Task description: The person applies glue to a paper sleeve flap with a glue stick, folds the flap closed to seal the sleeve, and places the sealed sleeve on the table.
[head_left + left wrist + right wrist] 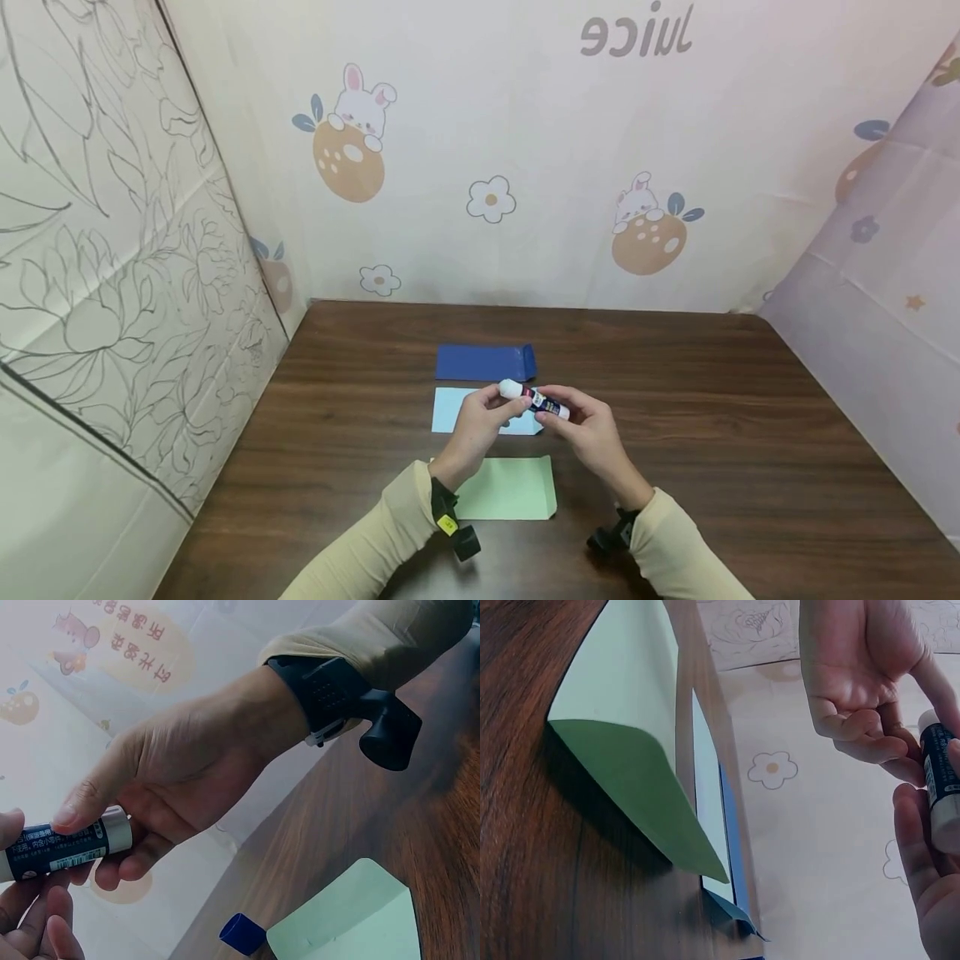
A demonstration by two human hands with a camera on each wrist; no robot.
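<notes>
A glue stick (546, 403) with a dark label and pale ends is held above the table between both hands. My left hand (474, 423) pinches its left end between thumb and fingers. The right hand (592, 432) grips the other end, its thumb (75, 806) pressing the label in the left wrist view. Below the hands lies a light green envelope (513, 492) with a raised flap (630, 787). Behind it are a light blue envelope (448, 408), partly hidden by the left hand, and a dark blue one (480, 362). A small dark blue cap (244, 934) sits beside the green envelope.
The brown wooden table (712, 450) meets a patterned backdrop (525, 250) at the back. A cloth with line-drawn flowers (112, 292) hangs on the left, and a pale purple one (885, 317) on the right. Both wrists wear black straps with camera mounts (453, 525).
</notes>
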